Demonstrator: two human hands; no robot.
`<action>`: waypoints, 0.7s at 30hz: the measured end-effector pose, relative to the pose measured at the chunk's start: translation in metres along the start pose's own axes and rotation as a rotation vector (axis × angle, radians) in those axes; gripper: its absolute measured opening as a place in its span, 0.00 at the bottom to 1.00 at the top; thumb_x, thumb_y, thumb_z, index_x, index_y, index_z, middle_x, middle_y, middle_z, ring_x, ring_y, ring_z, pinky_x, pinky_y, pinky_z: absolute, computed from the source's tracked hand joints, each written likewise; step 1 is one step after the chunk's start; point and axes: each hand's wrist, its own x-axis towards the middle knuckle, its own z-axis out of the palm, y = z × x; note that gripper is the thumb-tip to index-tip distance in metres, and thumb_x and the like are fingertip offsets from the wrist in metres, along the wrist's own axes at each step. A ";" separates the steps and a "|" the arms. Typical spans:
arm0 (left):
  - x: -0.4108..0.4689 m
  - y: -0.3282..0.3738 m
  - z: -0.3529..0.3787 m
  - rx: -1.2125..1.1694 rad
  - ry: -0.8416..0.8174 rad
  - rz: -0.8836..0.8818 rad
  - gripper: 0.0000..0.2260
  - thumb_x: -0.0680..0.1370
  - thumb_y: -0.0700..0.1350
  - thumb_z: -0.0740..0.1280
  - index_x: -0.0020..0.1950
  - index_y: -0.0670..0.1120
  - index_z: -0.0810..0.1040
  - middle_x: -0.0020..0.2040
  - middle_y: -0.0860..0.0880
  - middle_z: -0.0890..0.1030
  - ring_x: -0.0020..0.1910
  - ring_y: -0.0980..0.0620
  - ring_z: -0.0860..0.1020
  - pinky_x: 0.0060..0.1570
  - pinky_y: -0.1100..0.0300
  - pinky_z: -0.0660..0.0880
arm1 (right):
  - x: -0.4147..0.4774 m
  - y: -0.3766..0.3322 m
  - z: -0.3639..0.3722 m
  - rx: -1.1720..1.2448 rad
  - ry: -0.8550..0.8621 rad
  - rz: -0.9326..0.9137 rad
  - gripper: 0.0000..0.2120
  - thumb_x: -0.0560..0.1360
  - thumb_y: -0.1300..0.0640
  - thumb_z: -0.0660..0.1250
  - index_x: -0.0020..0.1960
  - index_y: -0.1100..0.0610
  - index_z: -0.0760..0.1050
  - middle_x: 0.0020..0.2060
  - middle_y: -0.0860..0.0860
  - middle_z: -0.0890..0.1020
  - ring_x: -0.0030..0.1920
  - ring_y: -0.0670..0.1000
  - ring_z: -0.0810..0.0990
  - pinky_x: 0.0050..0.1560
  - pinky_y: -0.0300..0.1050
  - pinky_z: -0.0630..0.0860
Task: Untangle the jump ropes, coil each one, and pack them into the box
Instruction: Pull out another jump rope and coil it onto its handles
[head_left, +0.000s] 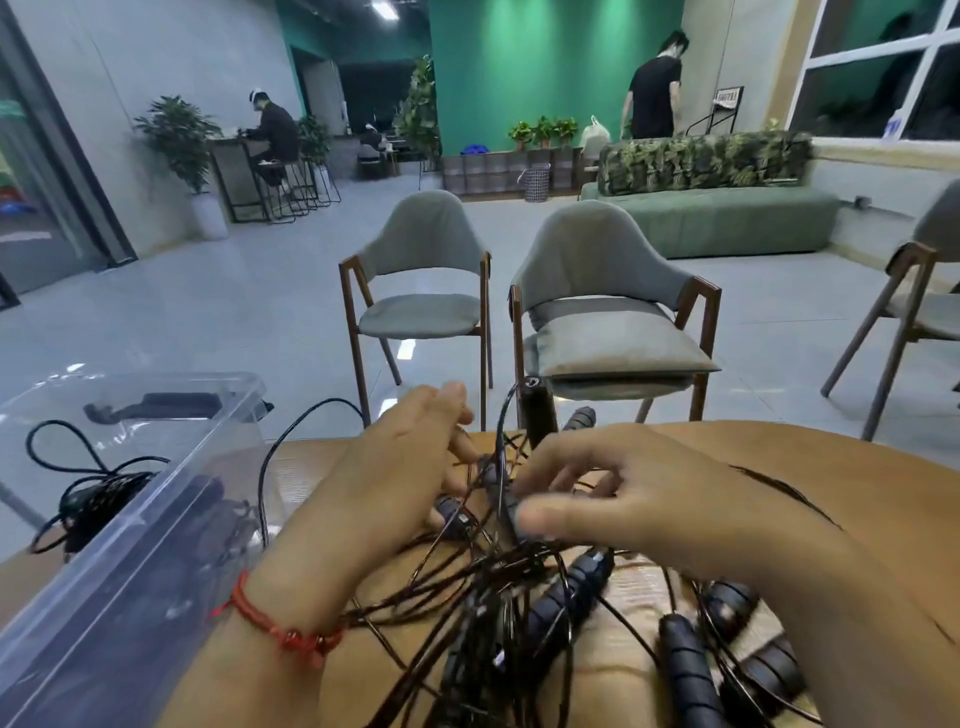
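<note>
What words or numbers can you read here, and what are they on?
None can be read.
Sign by the far wall: has dark marks, too small and blurred to read.
Handles and box: no label that can be read.

Left hand (395, 467): bare; fingertips blurred
Left wrist: thin red braided cord bracelet (275, 626), darker red knot or bead cluster on the near side, short loose tail at the outer edge
Left forearm (249, 670): bare down to the lower frame edge
Right hand (613, 493): bare; thumb blurred, nail detail unreadable
Right forearm (841, 582): bare to the frame edge; thin dark strands across it, hair or cord, cannot tell
</note>
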 end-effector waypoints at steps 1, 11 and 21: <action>0.000 -0.002 -0.002 0.103 0.011 0.046 0.16 0.84 0.65 0.56 0.54 0.59 0.79 0.47 0.56 0.84 0.43 0.57 0.83 0.44 0.52 0.82 | 0.000 0.003 0.001 -0.122 -0.050 0.005 0.20 0.71 0.26 0.72 0.59 0.33 0.80 0.55 0.33 0.81 0.56 0.36 0.80 0.58 0.47 0.78; -0.015 -0.011 0.000 0.814 -0.478 0.142 0.26 0.72 0.64 0.77 0.65 0.72 0.67 0.64 0.65 0.74 0.59 0.62 0.75 0.61 0.51 0.79 | 0.011 0.020 0.024 -0.502 -0.108 -0.025 0.16 0.74 0.35 0.73 0.59 0.33 0.77 0.51 0.34 0.80 0.53 0.37 0.75 0.46 0.37 0.70; -0.025 0.005 -0.038 0.678 -0.259 0.259 0.06 0.79 0.58 0.69 0.54 0.69 0.77 0.53 0.66 0.82 0.52 0.66 0.80 0.49 0.64 0.75 | 0.000 0.008 0.004 -0.023 0.257 -0.176 0.05 0.80 0.46 0.75 0.55 0.40 0.87 0.45 0.39 0.88 0.47 0.44 0.87 0.48 0.47 0.84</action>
